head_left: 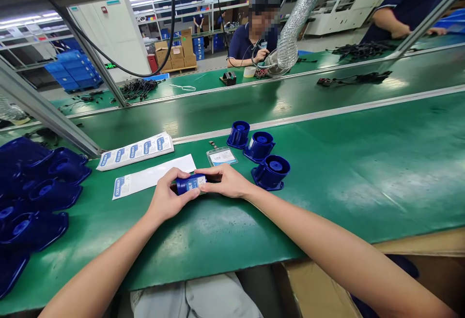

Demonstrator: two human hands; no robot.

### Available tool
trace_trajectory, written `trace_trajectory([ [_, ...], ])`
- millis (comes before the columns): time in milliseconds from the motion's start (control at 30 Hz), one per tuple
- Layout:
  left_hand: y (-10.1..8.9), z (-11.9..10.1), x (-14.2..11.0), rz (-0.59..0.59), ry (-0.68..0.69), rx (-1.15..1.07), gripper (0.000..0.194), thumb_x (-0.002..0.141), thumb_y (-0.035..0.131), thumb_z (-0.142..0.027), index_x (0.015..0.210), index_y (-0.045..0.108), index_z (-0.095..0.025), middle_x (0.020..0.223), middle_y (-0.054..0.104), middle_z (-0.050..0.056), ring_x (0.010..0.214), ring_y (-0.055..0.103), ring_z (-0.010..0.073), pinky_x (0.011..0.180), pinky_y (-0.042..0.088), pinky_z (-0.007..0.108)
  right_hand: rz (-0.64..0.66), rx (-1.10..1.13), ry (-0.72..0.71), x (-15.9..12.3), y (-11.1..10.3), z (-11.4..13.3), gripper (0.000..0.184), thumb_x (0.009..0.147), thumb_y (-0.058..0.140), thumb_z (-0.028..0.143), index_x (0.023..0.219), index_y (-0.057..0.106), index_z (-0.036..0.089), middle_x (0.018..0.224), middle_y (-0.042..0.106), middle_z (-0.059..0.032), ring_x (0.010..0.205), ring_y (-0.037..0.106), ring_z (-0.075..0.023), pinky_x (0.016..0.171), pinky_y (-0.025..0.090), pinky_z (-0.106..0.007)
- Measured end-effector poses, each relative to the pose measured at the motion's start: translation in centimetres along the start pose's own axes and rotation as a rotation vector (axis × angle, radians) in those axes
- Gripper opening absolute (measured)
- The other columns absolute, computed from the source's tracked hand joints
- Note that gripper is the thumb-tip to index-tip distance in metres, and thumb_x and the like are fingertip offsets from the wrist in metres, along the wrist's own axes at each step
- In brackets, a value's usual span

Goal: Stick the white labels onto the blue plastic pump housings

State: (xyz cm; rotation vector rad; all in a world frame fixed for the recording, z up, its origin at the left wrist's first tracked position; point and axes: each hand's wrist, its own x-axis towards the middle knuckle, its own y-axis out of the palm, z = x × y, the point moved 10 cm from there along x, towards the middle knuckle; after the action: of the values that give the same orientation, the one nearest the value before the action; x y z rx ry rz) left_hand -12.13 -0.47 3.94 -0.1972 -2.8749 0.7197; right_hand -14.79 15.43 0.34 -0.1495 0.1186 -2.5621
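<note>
Between my two hands is a blue plastic housing (183, 185) with a white and blue label (196, 182) on its side. My left hand (169, 194) wraps round its left end, thumb along the lower edge. On the right end, my right hand (225, 180) presses fingers and thumb at the label. Just beyond lies a white label strip (156, 175) with one printed label at its left end. Behind that strip is a stack of label sheets (136, 151). Three blue housings (271, 173) stand right of my hands, near a clear badge holder (221, 156).
Many blue housings (45, 192) are piled at the left on the green table (345, 173). An open cardboard box (316, 284) sits below the front edge. Across the line a co-worker (241, 42) sits near a flexible duct (294, 27). Black cables (138, 88) lie on the far bench.
</note>
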Motion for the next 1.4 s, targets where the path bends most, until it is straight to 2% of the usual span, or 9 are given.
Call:
trace_trajectory([
  [300,-0.2,-1.1,1.7,0.004,0.0,0.066,0.034,0.085,0.075,-0.05,0.077,0.068,-0.017,0.08,0.068,0.002,0.075,0.055,0.0151,0.071,0.042,0.028,-0.093,0.025,0.051,0.1,-0.2,-0.2,0.058,0.078,0.086,0.049,0.127,0.079,0.02,0.113,0.081,-0.007,0.106,0.077,-0.0329,0.095,0.061,-0.043],
  [533,-0.2,-1.3,1.6,-0.069,-0.011,0.117,0.041,0.091,0.067,-0.049,0.067,0.058,-0.017,0.067,0.058,-0.001,0.068,0.046,0.013,0.066,0.035,0.027,-0.212,-0.097,0.044,1.6,-1.5,-0.2,0.038,0.081,0.081,0.055,0.087,0.087,0.018,0.086,0.083,-0.0059,0.083,0.075,-0.0283,0.072,0.054,-0.034],
  [700,-0.1,-0.7,0.8,-0.141,0.05,0.076,0.044,0.102,0.049,-0.053,0.077,0.057,-0.018,0.074,0.057,0.0,0.073,0.049,0.0144,0.07,0.037,0.028,-0.197,-0.171,-0.082,1.0,-0.6,1.6,0.04,0.09,0.073,0.056,0.093,0.085,0.018,0.089,0.081,-0.0068,0.081,0.072,-0.0248,0.073,0.053,-0.034],
  [767,0.1,-0.5,0.6,-0.129,0.084,0.049,0.047,0.105,0.043,-0.056,0.084,0.061,-0.018,0.082,0.062,0.002,0.079,0.055,0.0162,0.073,0.041,0.029,-0.179,-0.206,-0.15,0.5,0.1,2.5,0.044,0.076,0.088,0.053,0.105,0.083,0.02,0.099,0.079,-0.0065,0.095,0.07,-0.0265,0.088,0.053,-0.037],
  [833,0.1,-0.4,0.5,-0.117,0.117,0.031,0.049,0.107,0.039,-0.057,0.088,0.062,-0.018,0.088,0.064,0.004,0.085,0.058,0.0178,0.077,0.043,0.031,-0.185,-0.236,-0.195,0.1,0.7,2.9,0.063,0.055,0.101,0.045,0.11,0.08,0.022,0.105,0.075,-0.006,0.104,0.066,-0.028,0.098,0.049,-0.04],
  [900,0.2,-0.4,0.3,-0.108,0.148,0.019,0.049,0.107,0.038,-0.057,0.09,0.062,-0.019,0.091,0.065,0.005,0.088,0.059,0.0188,0.08,0.043,0.032,-0.21,-0.228,-0.19,0.1,0.9,2.6,0.064,0.05,0.103,0.044,0.103,0.078,0.021,0.101,0.07,-0.005,0.1,0.063,-0.0263,0.093,0.05,-0.039],
  [1000,0.3,-0.7,0.0,-0.097,0.193,0.005,0.046,0.108,0.038,-0.056,0.092,0.062,-0.02,0.094,0.064,0.006,0.091,0.059,0.0199,0.084,0.044,0.033,-0.227,-0.151,-0.128,0.7,1.0,1.4,0.054,0.058,0.098,0.053,0.091,0.074,0.018,0.096,0.068,-0.0034,0.089,0.064,-0.0214,0.08,0.051,-0.033],
  [1233,0.8,-0.9,-0.3,-0.065,0.231,-0.025,0.048,0.107,0.037,-0.058,0.09,0.062,-0.02,0.096,0.064,0.007,0.093,0.059,0.0214,0.087,0.045,0.034,-0.225,-0.103,0.001,1.8,0.3,0.1,0.05,0.072,0.088,0.064,0.074,0.076,0.016,0.078,0.068,-0.0019,0.073,0.063,-0.0164,0.068,0.048,-0.028],
  [1400,0.8,-0.6,0.1,-0.017,0.23,-0.076,0.054,0.106,0.036,-0.063,0.092,0.064,-0.019,0.098,0.066,0.009,0.094,0.061,0.0219,0.088,0.047,0.035,-0.262,-0.228,-0.069,0.7,-0.2,1.4,0.048,0.091,0.072,0.06,0.07,0.075,0.016,0.072,0.067,-0.0037,0.069,0.062,-0.0168,0.064,0.046,-0.029],
])
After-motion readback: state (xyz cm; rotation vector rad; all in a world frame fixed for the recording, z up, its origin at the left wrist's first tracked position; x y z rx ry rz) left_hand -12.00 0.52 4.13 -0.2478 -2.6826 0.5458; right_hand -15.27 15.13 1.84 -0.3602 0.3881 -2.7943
